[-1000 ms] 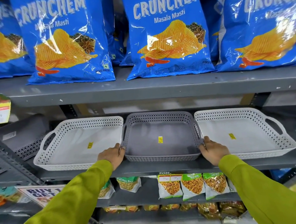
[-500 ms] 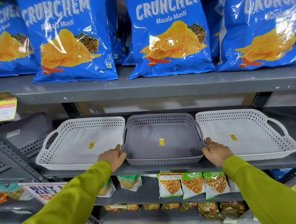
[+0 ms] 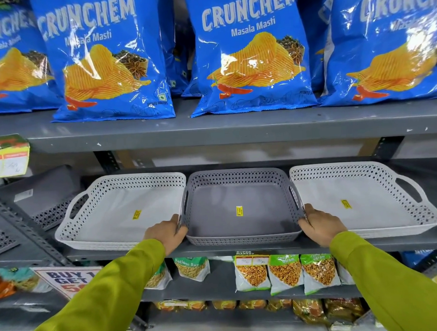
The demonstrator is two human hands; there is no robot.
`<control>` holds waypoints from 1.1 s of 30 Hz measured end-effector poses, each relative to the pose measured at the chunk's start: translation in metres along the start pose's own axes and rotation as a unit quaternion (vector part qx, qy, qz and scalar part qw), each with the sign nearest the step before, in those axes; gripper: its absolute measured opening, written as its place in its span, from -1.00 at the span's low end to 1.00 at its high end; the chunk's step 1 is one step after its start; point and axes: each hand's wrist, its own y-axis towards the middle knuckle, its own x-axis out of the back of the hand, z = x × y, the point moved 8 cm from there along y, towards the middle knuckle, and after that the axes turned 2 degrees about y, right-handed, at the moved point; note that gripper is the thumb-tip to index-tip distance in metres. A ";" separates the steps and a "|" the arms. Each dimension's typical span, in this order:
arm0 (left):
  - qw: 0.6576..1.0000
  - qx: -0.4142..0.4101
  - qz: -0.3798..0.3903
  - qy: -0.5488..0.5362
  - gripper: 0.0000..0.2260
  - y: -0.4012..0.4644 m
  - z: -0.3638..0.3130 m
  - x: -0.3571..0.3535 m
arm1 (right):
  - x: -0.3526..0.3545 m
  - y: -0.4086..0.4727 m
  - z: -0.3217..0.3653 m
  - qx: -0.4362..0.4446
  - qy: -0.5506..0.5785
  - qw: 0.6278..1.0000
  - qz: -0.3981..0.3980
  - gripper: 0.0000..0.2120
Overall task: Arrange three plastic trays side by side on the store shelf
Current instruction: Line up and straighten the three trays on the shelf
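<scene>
Trays sit three abreast on the middle shelf [image 3: 242,249]: white tray [image 3: 108,216] on the left, grey tray [image 3: 239,202] in the centre, 2nd white tray [image 3: 381,194] on the right, all flat, open side up, rims touching or nearly so. You've got the grey one by both side walls near its front corners: your left hand [image 3: 165,231] wraps the left wall w/ fingers curled over the rim, right where it meets the left white tray; your right hand [image 3: 319,223] is clamped the same way on the right wall, against the other white tray. So the grey tray lies between your hands, its body reaching away from the grip toward the shelf back. Its handle slots are on the left & right walls, so the handle axis runs along the shelf, same as its neighbours. Yellow stickers [image 3: 239,211] mark each tray floor. Blue chip bags [image 3: 252,49] stand on the shelf above; small snack packs [image 3: 286,273] hang below. Both sleeves [image 3: 105,297] are lime green.
</scene>
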 end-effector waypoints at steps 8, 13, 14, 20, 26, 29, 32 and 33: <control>1.000 0.006 -0.010 0.019 -0.59 -0.002 -0.002 0.001 | 0.000 -0.002 -0.001 -0.004 -0.003 1.000 -0.009 -0.64; 1.000 0.005 -0.010 0.026 -0.56 -0.002 -0.003 0.002 | -0.001 -0.003 -0.002 -0.010 0.003 1.000 -0.005 -0.61; 1.000 0.004 -0.008 0.027 -0.56 -0.001 -0.003 0.002 | -0.001 -0.004 -0.002 -0.010 0.003 1.000 -0.005 -0.61; 0.999 -0.009 -0.005 0.039 -0.56 0.000 -0.002 0.001 | -0.001 -0.007 -0.001 -0.011 -0.005 1.000 -0.018 -0.59; 0.999 -0.009 0.002 0.034 -0.55 -0.002 0.000 0.001 | -0.002 -0.006 0.000 -0.009 -0.004 1.000 -0.019 -0.65; 1.000 -0.009 0.004 0.027 -0.54 -0.003 -0.001 0.002 | -0.004 -0.005 -0.005 -0.007 -0.006 1.000 -0.023 -0.62; 1.000 0.002 0.012 0.016 -0.53 -0.004 0.000 0.003 | -0.006 -0.003 -0.006 0.000 -0.007 1.000 -0.027 -0.56; 1.000 0.004 0.013 0.014 -0.52 -0.004 0.001 0.003 | -0.006 -0.003 -0.006 0.001 -0.008 1.000 -0.029 -0.54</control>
